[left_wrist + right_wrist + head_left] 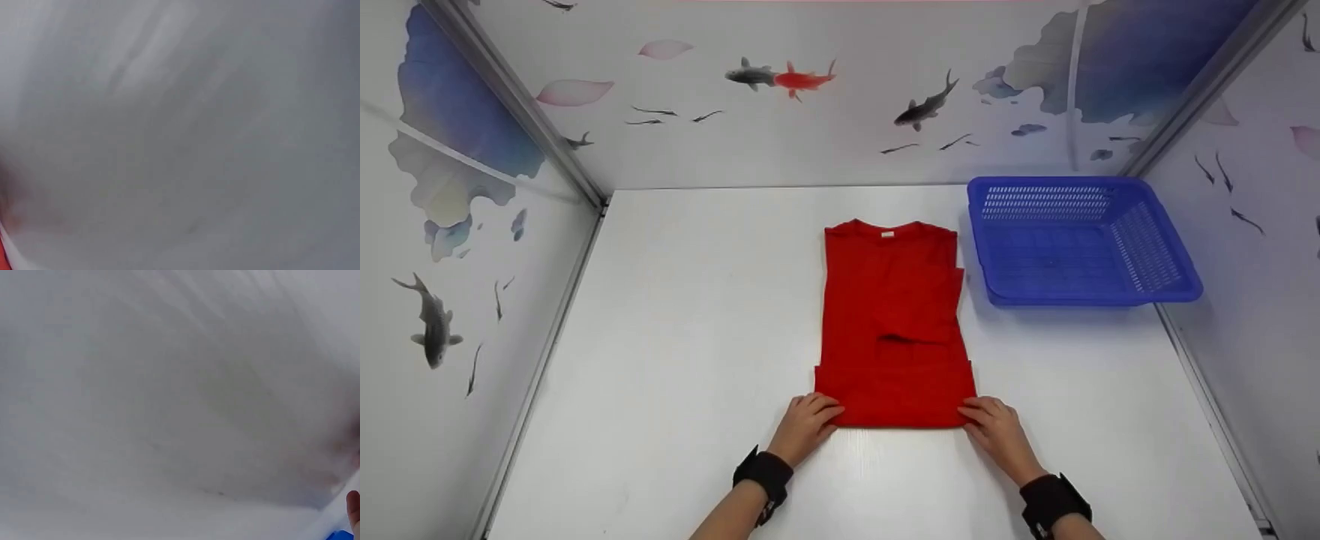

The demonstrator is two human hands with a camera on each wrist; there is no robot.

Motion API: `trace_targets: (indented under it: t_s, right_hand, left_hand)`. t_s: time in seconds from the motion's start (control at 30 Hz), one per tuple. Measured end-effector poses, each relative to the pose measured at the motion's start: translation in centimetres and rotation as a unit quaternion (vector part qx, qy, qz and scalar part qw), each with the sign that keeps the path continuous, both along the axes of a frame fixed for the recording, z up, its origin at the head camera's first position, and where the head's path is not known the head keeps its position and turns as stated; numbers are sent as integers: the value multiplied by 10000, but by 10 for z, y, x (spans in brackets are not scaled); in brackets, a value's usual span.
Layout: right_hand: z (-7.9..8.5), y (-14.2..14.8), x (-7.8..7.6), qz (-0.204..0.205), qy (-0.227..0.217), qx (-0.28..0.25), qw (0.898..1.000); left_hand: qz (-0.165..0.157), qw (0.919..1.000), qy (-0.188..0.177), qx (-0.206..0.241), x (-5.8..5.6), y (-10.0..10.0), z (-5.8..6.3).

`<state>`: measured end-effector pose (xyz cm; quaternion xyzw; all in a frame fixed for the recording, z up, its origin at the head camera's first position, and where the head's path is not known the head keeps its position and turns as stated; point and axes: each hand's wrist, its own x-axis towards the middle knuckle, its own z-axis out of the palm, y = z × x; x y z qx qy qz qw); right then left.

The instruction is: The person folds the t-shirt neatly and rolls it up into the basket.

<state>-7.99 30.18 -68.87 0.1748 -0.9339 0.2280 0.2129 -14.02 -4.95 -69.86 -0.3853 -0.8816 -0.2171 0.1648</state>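
Note:
A red T-shirt [892,315] lies flat in a narrow rectangle on the white table, its neckline with a white label facing the back wall. Its lower part is folded up into a band across the front. My left hand [808,420] pinches the band's near left corner, fingers on top and thumb at the edge. At the near right corner, my right hand [996,431] pinches the cloth the same way. Both wrist views show mostly blurred white surface; a sliver of red cloth appears in the left one, and a fingertip [353,503] at the right one's edge.
A blue plastic basket [1054,289] with slotted walls stands at the back right, close beside the shirt. White panels with painted fish enclose the white table [682,322] at the back and on both sides. Each wrist wears a black band [765,476].

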Motion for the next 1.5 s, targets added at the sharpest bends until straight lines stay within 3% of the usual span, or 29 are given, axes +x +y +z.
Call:
trace_targets:
  t_s: [0.13,0.3,0.43,0.6,0.7,0.8,1.0,1.17,1.3,1.5]
  right_hand:
    - [4,-1,-3,-6,54,-166,9998]
    - [19,1,-3,-47,-285,-409,9987]
    - [35,2,-12,-64,-593,-499,9970]
    - [50,4,-44,-78,-419,-746,9963]
    - [57,4,-69,-102,-212,-975,9950]
    - [62,1,-90,-221,-289,-1173,9924]
    - [59,-4,-115,-503,-785,-1206,9883]
    - [50,-7,-125,-423,-786,-803,9928]
    - [47,-9,-129,-502,-1001,-294,9933]
    - [49,-16,-127,-791,-2164,418,9722]
  left_hand:
    - [22,9999,-4,103,-5,2,5]
    - [-324,9990,-296,5,-12,0,25]
    - [-584,9967,-556,-24,-26,0,44]
    - [-431,9961,-710,295,-54,5,65]
    - [-165,9959,-800,394,-72,9,74]
    - [162,9942,-1017,320,-88,14,79]
    - [777,9849,-1542,116,-105,23,76]
    - [1058,9844,-1399,-103,-110,32,65]
    - [1283,9818,-1293,-536,-112,37,59]
    - [1409,9681,-1723,-1150,-109,39,49]
